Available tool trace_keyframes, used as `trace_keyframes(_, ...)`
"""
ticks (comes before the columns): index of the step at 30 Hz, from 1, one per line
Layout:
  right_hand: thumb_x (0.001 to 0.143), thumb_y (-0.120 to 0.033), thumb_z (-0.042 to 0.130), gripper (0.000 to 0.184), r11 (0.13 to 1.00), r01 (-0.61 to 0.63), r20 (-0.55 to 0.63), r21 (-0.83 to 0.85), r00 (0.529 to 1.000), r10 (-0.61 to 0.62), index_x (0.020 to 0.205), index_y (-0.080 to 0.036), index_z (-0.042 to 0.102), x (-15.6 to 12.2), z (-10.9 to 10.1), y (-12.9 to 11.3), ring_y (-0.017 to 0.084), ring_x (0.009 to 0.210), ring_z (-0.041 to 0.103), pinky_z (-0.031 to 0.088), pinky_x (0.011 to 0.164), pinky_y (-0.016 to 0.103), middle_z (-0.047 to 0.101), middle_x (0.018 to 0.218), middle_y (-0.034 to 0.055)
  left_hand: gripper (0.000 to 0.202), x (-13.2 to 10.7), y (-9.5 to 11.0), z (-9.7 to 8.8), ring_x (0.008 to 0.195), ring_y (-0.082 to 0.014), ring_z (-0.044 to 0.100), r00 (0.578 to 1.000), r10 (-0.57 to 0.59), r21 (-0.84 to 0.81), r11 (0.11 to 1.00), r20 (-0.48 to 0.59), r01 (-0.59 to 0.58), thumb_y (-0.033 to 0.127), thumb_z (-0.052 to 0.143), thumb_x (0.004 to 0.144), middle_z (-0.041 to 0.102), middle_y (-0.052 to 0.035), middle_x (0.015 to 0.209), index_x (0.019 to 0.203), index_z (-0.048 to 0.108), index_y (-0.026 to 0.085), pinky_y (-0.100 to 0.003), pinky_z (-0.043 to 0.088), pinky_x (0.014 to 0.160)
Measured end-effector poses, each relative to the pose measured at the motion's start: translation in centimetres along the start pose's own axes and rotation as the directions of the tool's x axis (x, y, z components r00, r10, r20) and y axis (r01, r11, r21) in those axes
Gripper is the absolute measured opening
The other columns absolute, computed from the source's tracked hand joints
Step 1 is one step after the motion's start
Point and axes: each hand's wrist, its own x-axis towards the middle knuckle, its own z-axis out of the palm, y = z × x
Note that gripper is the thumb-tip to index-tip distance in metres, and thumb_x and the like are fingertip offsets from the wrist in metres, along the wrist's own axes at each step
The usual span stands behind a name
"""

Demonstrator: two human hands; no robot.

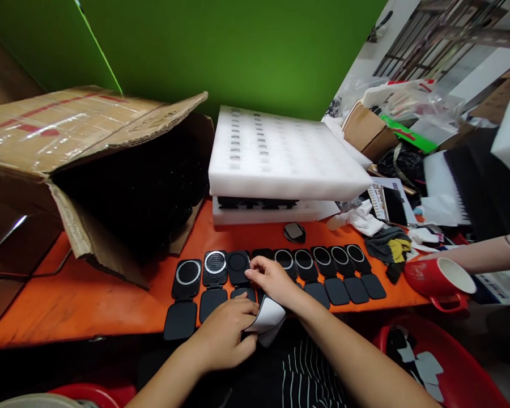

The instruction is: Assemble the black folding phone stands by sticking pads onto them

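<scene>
A row of black folding pads lies opened out on the orange table, most with a silver ring on the upper panel, such as the leftmost pad (188, 273). The third pad (238, 266) shows a plain dark circle instead. My right hand (276, 281) is closed, thumb and fingertips pinched at that pad's right edge; whatever is between them is too small to make out. Below it, my left hand (227, 331) grips a few thin white-backed sheets (267, 317) over the table's front edge. My hands partly hide the neighbouring pads.
An open cardboard box (89, 130) with a dark interior stands left. White foam trays (280, 158) are stacked at the back, a small dark piece (294, 232) before them. At right are a red mug (440, 280), cloths (386, 243) and a red basin (459, 351) below.
</scene>
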Motion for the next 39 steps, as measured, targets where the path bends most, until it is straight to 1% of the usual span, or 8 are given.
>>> trace_keyframes(2,0.077,-0.028,0.055,0.011,0.999,0.002,-0.005,-0.044,1.0,-0.002,0.072,-0.02,0.049,0.0,0.1,0.1,0.011,0.055,0.051,0.037,0.054,0.022,0.053,0.059,-0.0051,0.024,-0.1,-0.4,0.3,0.086,-0.0147,0.059,1.0,-0.012,-0.013,1.0,-0.025,0.012,0.008,0.048,0.07,0.065,-0.0004,0.089,0.087,0.061,0.019,-0.033,0.028,0.107)
trace_keyframes(6,0.078,-0.027,0.054,0.011,0.995,0.007,-0.016,-0.096,1.0,-0.009,0.071,-0.02,0.049,-0.1,0.0,0.0,0.011,0.058,0.052,0.038,0.056,0.022,0.054,0.061,-0.0046,0.022,-0.2,-0.8,0.5,0.085,-0.0153,0.06,0.999,-0.007,-0.024,1.0,-0.047,0.006,0.008,0.048,0.07,0.066,-0.0009,0.087,0.084,0.06,0.019,-0.033,0.03,0.106)
trace_keyframes(13,0.079,-0.025,0.054,0.01,0.983,0.018,-0.049,-0.183,0.998,-0.028,0.071,-0.019,0.052,-0.1,0.3,-0.3,0.011,0.059,0.051,0.037,0.058,0.022,0.055,0.062,-0.004,0.023,-0.1,-1.0,0.5,0.081,-0.0144,0.06,0.999,0.008,-0.03,0.999,-0.038,-0.01,0.007,0.048,0.068,0.065,0.0005,0.084,0.08,0.062,0.021,-0.033,0.03,0.106)
trace_keyframes(18,0.079,-0.025,0.053,0.011,0.982,0.001,-0.029,-0.189,1.0,-0.006,0.071,-0.019,0.052,-0.1,0.2,-0.6,0.011,0.059,0.05,0.037,0.059,0.022,0.055,0.061,-0.004,0.025,-0.2,-1.0,0.4,0.083,-0.0155,0.06,0.999,0.011,-0.041,0.999,-0.037,-0.013,0.007,0.047,0.068,0.066,0.0003,0.086,0.082,0.063,0.021,-0.035,0.031,0.106)
trace_keyframes(27,0.079,-0.026,0.053,0.013,0.973,-0.008,-0.032,-0.232,1.0,0.0,0.068,-0.019,0.052,0.2,0.3,-0.4,0.011,0.058,0.048,0.034,0.058,0.022,0.055,0.061,-0.0038,0.027,0.0,-1.0,0.3,0.083,-0.0153,0.06,0.999,0.007,-0.042,0.999,-0.035,-0.009,0.006,0.047,0.067,0.067,-0.0001,0.087,0.083,0.063,0.02,-0.034,0.03,0.106)
trace_keyframes(31,0.079,-0.026,0.054,0.013,0.97,-0.014,-0.038,-0.244,0.999,0.005,0.068,-0.019,0.053,0.2,0.4,-0.6,0.011,0.059,0.049,0.034,0.057,0.022,0.055,0.062,-0.0033,0.025,0.1,-1.0,0.3,0.08,-0.0153,0.059,1.0,0.008,-0.034,0.999,-0.031,-0.009,0.006,0.046,0.067,0.066,0.0001,0.083,0.08,0.063,0.021,-0.034,0.032,0.105)
trace_keyframes(39,0.077,-0.021,0.055,0.011,0.936,-0.023,-0.056,-0.35,0.998,0.004,0.067,-0.019,0.053,0.5,0.5,-1.4,0.011,0.057,0.047,0.032,0.056,0.022,0.054,0.059,-0.0033,0.026,0.1,-1.1,0.4,0.078,-0.0153,0.059,1.0,0.013,-0.03,0.999,-0.026,-0.013,0.005,0.045,0.064,0.065,0.0001,0.081,0.075,0.061,0.021,-0.035,0.033,0.104)
